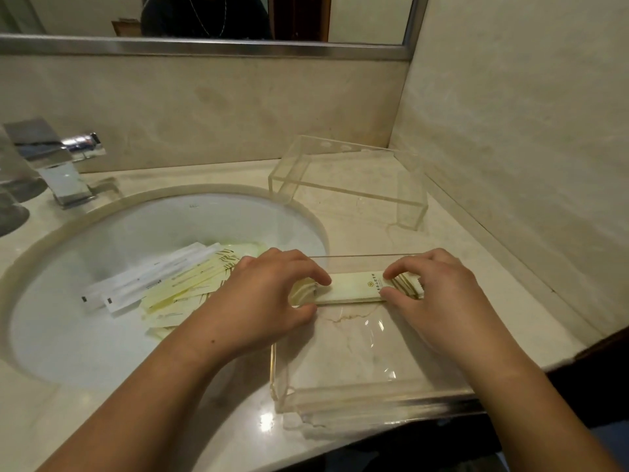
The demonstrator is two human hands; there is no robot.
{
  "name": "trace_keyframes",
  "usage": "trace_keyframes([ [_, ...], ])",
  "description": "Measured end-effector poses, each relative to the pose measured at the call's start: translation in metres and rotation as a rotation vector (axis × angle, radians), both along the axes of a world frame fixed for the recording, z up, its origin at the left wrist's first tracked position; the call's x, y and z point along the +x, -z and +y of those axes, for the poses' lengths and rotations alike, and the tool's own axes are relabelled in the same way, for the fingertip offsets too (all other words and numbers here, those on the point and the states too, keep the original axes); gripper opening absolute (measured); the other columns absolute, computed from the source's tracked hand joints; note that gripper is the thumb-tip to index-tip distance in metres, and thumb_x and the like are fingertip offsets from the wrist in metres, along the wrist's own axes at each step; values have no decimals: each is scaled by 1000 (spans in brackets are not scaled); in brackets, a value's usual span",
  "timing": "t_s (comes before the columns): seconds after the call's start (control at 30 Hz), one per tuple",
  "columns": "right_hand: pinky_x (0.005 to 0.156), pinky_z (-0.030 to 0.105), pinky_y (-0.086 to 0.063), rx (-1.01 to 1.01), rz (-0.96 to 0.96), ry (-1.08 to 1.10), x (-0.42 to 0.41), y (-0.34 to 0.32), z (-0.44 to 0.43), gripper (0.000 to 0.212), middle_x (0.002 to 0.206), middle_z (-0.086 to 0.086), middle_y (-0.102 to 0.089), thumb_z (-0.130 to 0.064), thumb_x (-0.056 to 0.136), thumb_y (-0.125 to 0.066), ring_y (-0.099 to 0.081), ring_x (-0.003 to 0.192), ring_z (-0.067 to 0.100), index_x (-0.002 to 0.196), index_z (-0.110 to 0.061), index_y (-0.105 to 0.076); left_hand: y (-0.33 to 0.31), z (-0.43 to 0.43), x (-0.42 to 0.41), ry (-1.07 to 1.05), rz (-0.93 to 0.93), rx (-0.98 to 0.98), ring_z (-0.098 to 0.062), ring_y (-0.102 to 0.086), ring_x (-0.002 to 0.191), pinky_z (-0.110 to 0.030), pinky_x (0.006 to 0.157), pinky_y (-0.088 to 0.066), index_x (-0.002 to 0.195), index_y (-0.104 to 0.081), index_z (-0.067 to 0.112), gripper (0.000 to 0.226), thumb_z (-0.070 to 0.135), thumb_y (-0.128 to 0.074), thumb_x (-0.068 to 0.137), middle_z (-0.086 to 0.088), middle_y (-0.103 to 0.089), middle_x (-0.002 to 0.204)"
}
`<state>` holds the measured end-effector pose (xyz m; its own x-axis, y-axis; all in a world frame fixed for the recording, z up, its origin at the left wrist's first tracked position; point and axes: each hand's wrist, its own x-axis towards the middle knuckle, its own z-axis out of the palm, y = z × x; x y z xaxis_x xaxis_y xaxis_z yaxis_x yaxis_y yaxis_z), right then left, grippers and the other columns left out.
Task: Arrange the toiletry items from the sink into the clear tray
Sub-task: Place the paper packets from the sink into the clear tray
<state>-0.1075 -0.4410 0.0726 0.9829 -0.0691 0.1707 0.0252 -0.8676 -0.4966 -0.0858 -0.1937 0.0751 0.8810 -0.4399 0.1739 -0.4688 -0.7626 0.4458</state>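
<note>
A clear acrylic tray [343,396] sits on the marble counter to the right of the sink [85,352]. Inside it, near its far wall, lies a pale yellow toiletry packet [354,289] with gold print. My left hand [269,298] pinches the packet's left end and my right hand [439,291] pinches its right end. In the sink basin lies a pile of several more packets [177,294], pale yellow ones and two long white ones [143,282].
A second clear acrylic stand [347,185] is upside down at the back right of the counter. A chrome faucet [58,161] and glass tumblers [13,185] stand at the left. A wall runs along the right; a mirror [204,15] hangs behind.
</note>
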Motion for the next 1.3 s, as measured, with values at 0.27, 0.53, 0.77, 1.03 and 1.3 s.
trace_keyframes([
  [0.27, 76, 14, -33, -51, 47, -47, -1, 0, 0, 32, 104, -20, -52, -48, 75, -80, -48, 105, 5, 104, -45, -69, 4, -1, 2, -19, 31, -40, 0, -53, 110, -45, 103, -44, 108, -70, 45, 27, 31, -68, 85, 27, -61, 115],
  [0.53, 82, 24, -44, -73, -6, 0, -1, 5, 6, 30, 103, -20, -53, -46, 76, -79, -55, 103, 9, 105, -43, -70, 6, 0, 3, -2, 41, -64, -1, -52, 109, -44, 102, -45, 105, -72, 44, 24, 29, -66, 87, 27, -62, 114],
  [0.77, 86, 28, -48, -79, 11, 22, -8, 1, 12, 37, 108, -17, -50, -49, 76, -78, -53, 107, 11, 111, -44, -67, 5, 1, 2, 7, 9, -75, -2, -51, 111, -42, 102, -43, 107, -72, 41, 20, 33, -63, 92, 25, -62, 115],
  [1.03, 104, 31, -41, -67, -133, -88, -15, -28, 49, 42, 127, -16, -48, -55, 85, -65, -44, 124, 9, 125, -43, -59, -23, 23, 0, -18, -105, 21, -2, -44, 121, -34, 107, -34, 121, -64, 45, 26, 43, -53, 97, 26, -56, 128],
  [1.3, 109, 33, -38, -74, -123, -357, 6, -50, 138, 39, 130, -14, -49, -54, 89, -61, -41, 127, 8, 126, -42, -59, -30, 124, 19, -209, -117, 140, -12, -48, 124, -46, 109, -37, 122, -61, 46, 28, 40, -57, 95, 19, -59, 128],
])
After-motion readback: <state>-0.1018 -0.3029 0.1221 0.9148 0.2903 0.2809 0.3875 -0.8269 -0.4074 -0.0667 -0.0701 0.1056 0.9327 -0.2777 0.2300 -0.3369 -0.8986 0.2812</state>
